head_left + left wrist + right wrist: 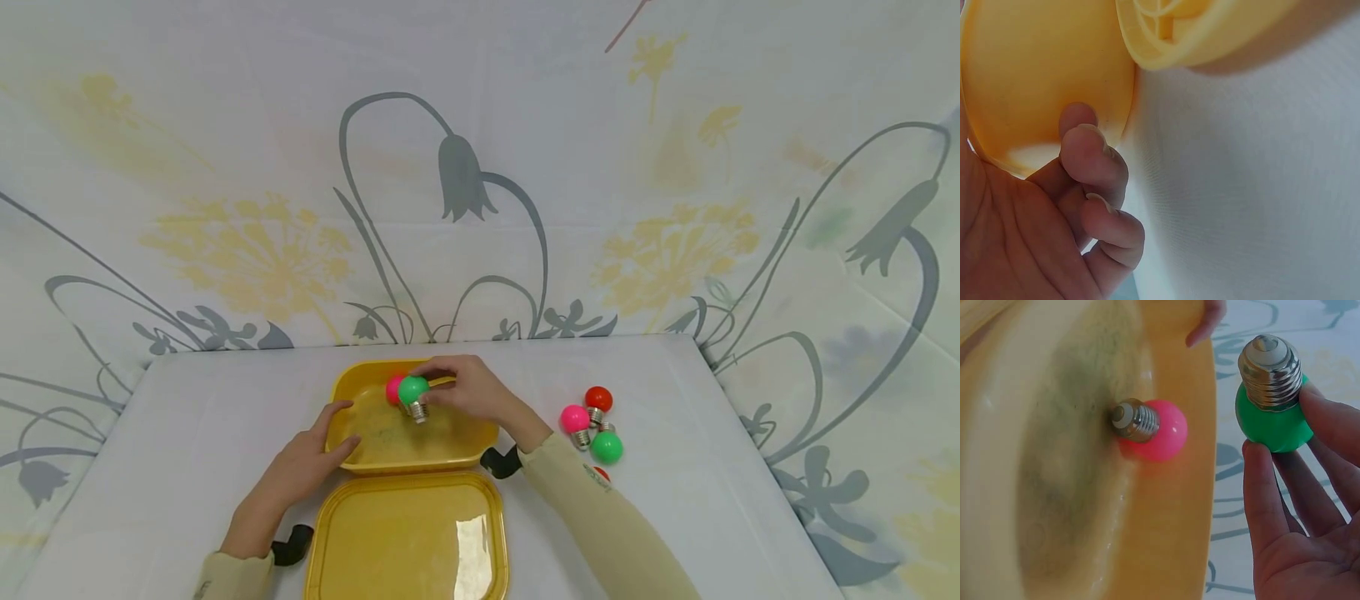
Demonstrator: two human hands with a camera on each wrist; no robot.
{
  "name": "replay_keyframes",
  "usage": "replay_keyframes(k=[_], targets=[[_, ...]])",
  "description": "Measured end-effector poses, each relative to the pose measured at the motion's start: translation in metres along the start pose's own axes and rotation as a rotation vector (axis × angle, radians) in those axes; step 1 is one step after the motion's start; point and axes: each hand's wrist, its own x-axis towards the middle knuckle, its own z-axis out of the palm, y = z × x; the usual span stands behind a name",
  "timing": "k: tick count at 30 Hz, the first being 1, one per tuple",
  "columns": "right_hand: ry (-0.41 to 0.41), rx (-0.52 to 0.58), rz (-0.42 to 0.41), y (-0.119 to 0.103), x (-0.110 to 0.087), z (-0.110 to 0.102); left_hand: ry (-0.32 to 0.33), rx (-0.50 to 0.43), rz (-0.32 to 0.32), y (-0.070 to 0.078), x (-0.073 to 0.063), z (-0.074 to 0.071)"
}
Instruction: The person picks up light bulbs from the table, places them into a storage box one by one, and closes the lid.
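My right hand (468, 387) pinches a green light bulb (1275, 428) by its round globe between thumb and fingertips, its silver screw base bare. It holds the bulb over the yellow plastic container (390, 462), near the back wall. Inside the container a pink light bulb (1169, 430) lies on its side by the wall; in the head view the green bulb partly covers it. My left hand (300, 467) grips the container's left side, thumb and index finger over the rim. The left wrist view shows its other fingers (1110, 228) curled beside the outer wall.
A yellow lid (397, 542) lies flat in front of the container. To the right, on the white table, sit a red bulb (598, 398), a pink bulb (575, 418) and a green bulb (607, 447). Another red piece (602, 473) peeks out behind the right sleeve. Patterned cloth hangs behind.
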Motion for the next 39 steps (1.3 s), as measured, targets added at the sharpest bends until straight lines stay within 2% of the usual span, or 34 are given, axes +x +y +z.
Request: replay_keyframes(k=[10, 17, 32, 39], targets=[[-0.052, 0.0, 0.005, 0.005, 0.018, -0.001, -0.001, -0.005, 0.015, -0.002, 0.001, -0.001], [-0.085, 0.059, -0.021, 0.006, 0.026, -0.001, 0.001, -0.004, 0.009, -0.003, 0.002, 0.001], [-0.108, 0.066, 0.012, 0.016, 0.045, 0.011, -0.007, -0.021, 0.018, -0.003, 0.002, -0.002], [-0.151, 0.144, 0.019, 0.024, 0.05, 0.015, -0.01, -0.023, 0.01, -0.004, 0.003, -0.001]])
